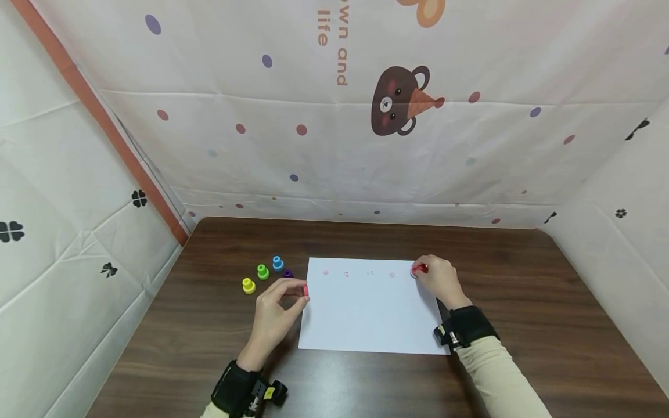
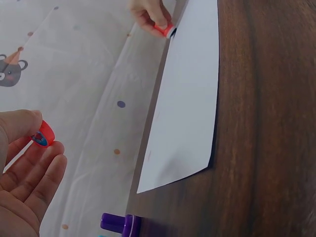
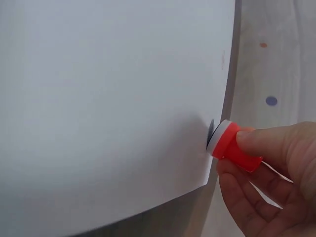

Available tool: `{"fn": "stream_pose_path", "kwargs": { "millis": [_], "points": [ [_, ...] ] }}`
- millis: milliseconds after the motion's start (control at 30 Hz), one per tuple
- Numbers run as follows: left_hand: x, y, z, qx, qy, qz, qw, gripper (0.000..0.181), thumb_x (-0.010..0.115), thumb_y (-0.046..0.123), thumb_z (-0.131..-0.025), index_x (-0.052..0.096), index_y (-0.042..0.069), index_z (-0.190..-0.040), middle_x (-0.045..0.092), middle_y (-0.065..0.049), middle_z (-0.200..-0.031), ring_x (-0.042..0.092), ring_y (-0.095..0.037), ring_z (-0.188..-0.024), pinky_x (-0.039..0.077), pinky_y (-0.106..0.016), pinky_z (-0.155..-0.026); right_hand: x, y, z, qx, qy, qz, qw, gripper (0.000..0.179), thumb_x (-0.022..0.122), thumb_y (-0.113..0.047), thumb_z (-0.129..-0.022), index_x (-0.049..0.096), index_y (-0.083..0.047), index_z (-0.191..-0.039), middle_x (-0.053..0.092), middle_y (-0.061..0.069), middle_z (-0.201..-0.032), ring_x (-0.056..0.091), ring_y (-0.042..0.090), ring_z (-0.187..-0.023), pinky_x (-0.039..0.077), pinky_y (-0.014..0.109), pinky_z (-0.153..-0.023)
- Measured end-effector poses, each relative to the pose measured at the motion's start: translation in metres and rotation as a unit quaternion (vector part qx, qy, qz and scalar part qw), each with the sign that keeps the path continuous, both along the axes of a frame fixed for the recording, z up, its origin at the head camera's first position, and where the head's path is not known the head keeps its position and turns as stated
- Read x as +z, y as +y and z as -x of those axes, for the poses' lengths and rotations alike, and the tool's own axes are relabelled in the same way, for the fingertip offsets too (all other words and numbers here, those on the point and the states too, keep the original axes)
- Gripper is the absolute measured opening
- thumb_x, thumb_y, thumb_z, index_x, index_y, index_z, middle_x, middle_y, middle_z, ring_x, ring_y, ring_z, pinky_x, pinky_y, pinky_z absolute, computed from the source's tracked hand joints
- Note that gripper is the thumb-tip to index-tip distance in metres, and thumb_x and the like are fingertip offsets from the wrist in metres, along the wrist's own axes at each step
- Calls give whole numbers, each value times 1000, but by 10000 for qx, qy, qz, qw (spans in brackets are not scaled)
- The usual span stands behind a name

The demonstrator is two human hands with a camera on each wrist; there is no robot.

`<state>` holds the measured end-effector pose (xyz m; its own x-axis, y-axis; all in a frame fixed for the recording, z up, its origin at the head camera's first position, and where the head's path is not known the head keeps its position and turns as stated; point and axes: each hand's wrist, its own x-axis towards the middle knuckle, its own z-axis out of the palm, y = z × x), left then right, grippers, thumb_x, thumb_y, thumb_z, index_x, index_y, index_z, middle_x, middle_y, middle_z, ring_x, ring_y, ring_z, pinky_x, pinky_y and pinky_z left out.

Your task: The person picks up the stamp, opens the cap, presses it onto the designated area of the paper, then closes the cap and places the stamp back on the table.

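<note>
My right hand (image 1: 440, 280) pinches a small red stamp (image 3: 237, 146) with a white rim, tilted over the upper right corner of a white sheet of paper (image 1: 366, 313). The stamp's edge is right at the paper in the right wrist view. Between thumb and fingertips, my left hand (image 1: 278, 310) holds a red stamp cap (image 2: 47, 132), near the sheet's left edge. Blue shows inside the cap. Several small reddish printed marks, including a round one (image 1: 391, 274), run in a row along the paper's top.
Left of the paper stand a yellow stamp (image 1: 248, 285), a green stamp (image 1: 263, 271) and a blue stamp (image 1: 278, 263). A purple stamp (image 2: 118, 224) is partly hidden behind my left hand in the head view. White patterned cloth (image 1: 334, 157) surrounds the brown wooden table (image 1: 172, 360).
</note>
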<state>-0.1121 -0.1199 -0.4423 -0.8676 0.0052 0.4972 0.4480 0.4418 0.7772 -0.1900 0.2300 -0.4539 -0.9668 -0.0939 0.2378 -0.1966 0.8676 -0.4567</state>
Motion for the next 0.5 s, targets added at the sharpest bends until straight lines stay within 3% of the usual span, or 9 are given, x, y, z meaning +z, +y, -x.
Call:
{"fn": "stream_pose_path", "kwargs": {
  "millis": [167,367,500],
  "points": [
    [1,0,0,21,10,37,10000,29,77,2,-71,67,10,-97,65,3,-93,64,-7,-77,56,-24,-70,-5,10,0,-66,-10,255,9997,9,68,-3,-80,68,-2,-89,66,18,-92,57,25,-72,56,43,-68],
    [1,2,1,-44,34,9,10000,29,76,1,-71,67,11,-97,64,3,-93,64,-8,-77,56,-23,-70,-2,13,-6,-193,426,441,9979,11,69,-4,-79,68,-2,-91,65,18,-89,57,25,-69,56,41,-62],
    [0,8,1,-178,-35,-68,9998,29,76,0,-72,67,12,-97,64,3,-95,64,-8,-77,56,-24,-70,4,10,-13,-246,609,630,9959,13,69,-3,-79,68,-3,-92,64,15,-87,55,23,-69,54,32,-60]
  ]
}}
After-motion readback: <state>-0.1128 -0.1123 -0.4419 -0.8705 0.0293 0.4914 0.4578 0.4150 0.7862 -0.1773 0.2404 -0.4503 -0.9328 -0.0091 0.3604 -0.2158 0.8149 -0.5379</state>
